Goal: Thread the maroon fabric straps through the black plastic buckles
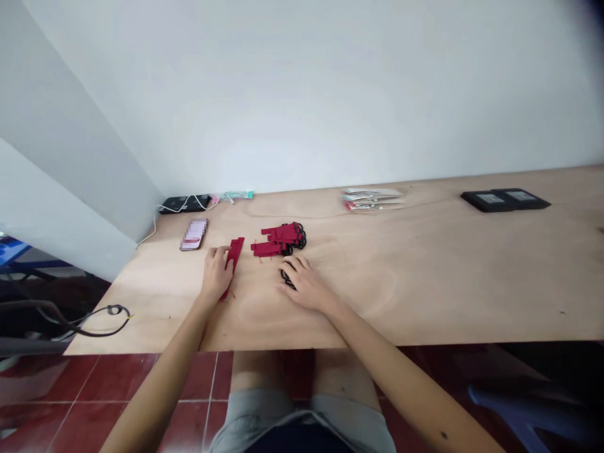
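Observation:
My left hand [216,274] rests on the wooden table [425,283] with its fingers closed along a dark red strap [234,251] that lies flat. My right hand [304,283] lies palm down a little to the right, its fingers curled over a small black ring [286,279] on the wood. Just beyond both hands sits a pile of red straps with black rings [282,239].
A phone [194,234] lies at the left, with a black charger block and white cable [182,204] behind it by the wall. Flat packets [372,198] and two black boxes [504,199] sit further right. A black cable [101,318] loops at the table's left corner.

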Demonstrator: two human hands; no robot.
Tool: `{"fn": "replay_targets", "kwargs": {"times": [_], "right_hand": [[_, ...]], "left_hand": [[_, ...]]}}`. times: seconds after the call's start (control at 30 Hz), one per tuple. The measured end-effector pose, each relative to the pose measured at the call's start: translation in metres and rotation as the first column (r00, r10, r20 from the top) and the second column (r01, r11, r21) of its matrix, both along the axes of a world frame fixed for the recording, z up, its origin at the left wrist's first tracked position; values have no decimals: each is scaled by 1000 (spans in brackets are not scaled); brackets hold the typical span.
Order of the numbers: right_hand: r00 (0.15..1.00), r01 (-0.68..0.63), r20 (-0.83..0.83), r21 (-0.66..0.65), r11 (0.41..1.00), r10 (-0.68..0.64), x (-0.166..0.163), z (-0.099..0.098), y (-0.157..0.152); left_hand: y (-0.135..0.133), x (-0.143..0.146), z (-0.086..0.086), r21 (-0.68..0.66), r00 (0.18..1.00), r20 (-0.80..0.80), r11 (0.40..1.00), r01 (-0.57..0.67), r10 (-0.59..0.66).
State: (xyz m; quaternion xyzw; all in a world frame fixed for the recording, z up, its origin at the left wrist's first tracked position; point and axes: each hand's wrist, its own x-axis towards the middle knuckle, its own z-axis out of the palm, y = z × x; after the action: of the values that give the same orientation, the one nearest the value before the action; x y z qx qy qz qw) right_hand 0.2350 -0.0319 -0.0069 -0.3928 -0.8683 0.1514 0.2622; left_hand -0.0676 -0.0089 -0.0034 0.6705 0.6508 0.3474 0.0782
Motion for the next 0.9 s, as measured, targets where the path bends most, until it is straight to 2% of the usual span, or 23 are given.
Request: {"fn": "replay_targets", "kwargs": {"times": [0.07, 0.13, 0.27, 0.33, 0.5, 0.67, 0.8, 0.9], "right_hand": [[999, 6, 42, 16, 1000, -6, -1, 0, 0], [998, 16, 66, 29, 999, -18, -2, 0, 0], [997, -10, 78, 72, 997, 4, -6, 0, 2], [997, -39, 73, 103, 994, 32, -6, -1, 6], [999, 39, 17, 228, 973, -44, 6, -7, 34], [995, 102, -40, 316, 943, -94, 17, -9, 64], [954, 187, -282, 286, 940, -104, 22, -6, 69], [838, 266, -526, 160, 951, -145, 28, -5, 68]], "left_hand": [[5, 10, 4, 26, 997, -62, 998, 55, -54], [12, 24, 9, 26, 984, -64, 986, 165, -163], [31, 57, 10, 48, 924, -21, 923, 382, -381], [39, 69, 6, 36, 895, -35, 895, 445, -444], [49, 81, -5, 9, 877, -164, 888, 459, -451], [48, 82, -9, -1, 894, -175, 908, 418, -412], [47, 84, -8, 19, 890, -145, 898, 440, -433], [46, 84, -6, 19, 883, -92, 885, 464, -461]]}}
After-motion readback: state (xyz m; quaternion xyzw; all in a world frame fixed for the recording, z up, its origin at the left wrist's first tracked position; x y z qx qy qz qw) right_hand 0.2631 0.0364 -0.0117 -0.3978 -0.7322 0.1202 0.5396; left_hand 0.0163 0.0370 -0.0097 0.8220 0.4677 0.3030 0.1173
